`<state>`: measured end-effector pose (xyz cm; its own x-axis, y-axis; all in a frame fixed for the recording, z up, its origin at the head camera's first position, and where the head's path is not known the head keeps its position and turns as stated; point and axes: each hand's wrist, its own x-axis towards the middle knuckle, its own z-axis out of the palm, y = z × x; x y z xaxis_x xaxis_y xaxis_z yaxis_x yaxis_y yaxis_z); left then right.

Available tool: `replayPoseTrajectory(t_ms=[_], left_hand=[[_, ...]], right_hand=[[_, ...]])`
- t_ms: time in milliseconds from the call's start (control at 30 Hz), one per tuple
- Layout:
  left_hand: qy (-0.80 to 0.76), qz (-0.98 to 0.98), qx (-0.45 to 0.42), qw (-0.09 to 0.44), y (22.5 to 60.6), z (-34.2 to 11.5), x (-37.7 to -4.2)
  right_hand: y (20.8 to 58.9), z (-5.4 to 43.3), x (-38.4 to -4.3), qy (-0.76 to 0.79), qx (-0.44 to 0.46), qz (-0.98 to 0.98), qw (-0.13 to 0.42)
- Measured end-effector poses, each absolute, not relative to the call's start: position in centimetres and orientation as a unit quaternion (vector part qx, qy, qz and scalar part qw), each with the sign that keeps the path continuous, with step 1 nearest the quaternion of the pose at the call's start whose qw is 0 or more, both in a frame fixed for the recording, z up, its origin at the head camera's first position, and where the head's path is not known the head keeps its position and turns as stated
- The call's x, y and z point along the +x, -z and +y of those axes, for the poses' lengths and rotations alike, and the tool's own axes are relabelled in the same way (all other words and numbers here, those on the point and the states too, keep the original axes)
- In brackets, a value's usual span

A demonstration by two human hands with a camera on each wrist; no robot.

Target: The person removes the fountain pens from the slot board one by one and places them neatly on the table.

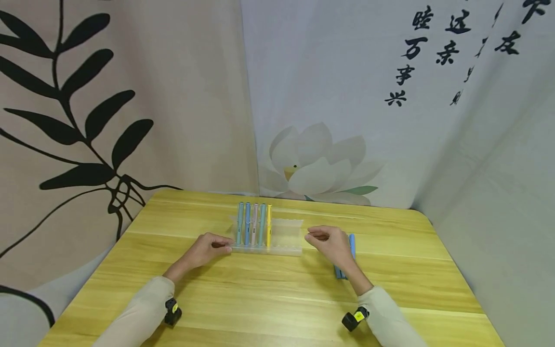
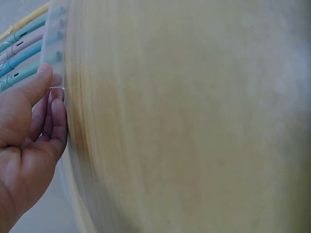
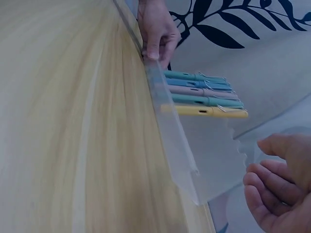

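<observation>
A clear plastic pen rack [image 1: 288,236] stands on the table and holds several pens side by side on its left part. They are teal [image 1: 240,222], blue [image 1: 247,223], pale pink [image 1: 255,224], another teal [image 1: 262,224] and, rightmost, yellow [image 1: 269,225]. My left hand [image 1: 204,250] pinches the rack's left end between thumb [image 2: 41,80] and fingers. Just off the rack's right end, my right hand [image 1: 331,245] hovers with loosely curled fingers and nothing in them. Blue pens [image 1: 352,245] lie on the table, partly hidden by the right hand and wrist.
The wooden table [image 1: 260,299] reaches back to a curtain [image 1: 208,96] with printed leaves, a flower and writing. A pale wall cloth [image 1: 498,168] borders the right side. Each wrist wears a small black camera, one on the left [image 1: 172,313] and one on the right [image 1: 355,318].
</observation>
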<state>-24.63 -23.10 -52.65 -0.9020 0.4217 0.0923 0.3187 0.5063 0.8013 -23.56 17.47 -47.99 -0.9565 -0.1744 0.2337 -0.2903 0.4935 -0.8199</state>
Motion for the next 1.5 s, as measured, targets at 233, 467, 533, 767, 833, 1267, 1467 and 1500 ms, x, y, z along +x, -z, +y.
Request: replayPoseTrajectory(t_ms=[233, 467, 533, 767, 833, 1267, 1467, 1500], left_hand=[[-0.456, 0.859, 0.227, 0.055, 52.7, -23.1, -24.7], [-0.447, 0.866, 0.218, 0.053, 52.6, -23.0, -24.8], [-0.446, 0.867, 0.216, 0.054, 52.6, -22.9, -24.8], [-0.448, 0.867, 0.212, 0.057, 52.6, -23.0, -24.8], [-0.449, 0.867, 0.211, 0.057, 52.6, -22.9, -24.8], [-0.450, 0.865, 0.213, 0.058, 52.8, -23.0, -24.7], [-0.449, 0.866, 0.214, 0.056, 52.8, -23.1, -24.7], [-0.448, 0.866, 0.214, 0.056, 52.8, -23.1, -24.7]], right_hand=[[48.7, 15.1, -24.2, -0.492, 0.148, -0.856, 0.047], [49.3, 13.0, -24.6, -0.497, 0.160, -0.852, 0.023], [49.5, 12.4, -24.8, -0.500, 0.162, -0.851, 0.022], [50.0, 10.5, -25.4, -0.503, 0.159, -0.849, 0.029], [50.2, 10.1, -25.6, -0.505, 0.160, -0.848, 0.030], [50.9, 8.2, -26.4, -0.501, 0.167, -0.849, 0.022], [50.9, 7.4, -26.7, -0.500, 0.153, -0.852, 0.015], [51.0, 7.3, -26.7, -0.499, 0.150, -0.853, 0.014]])
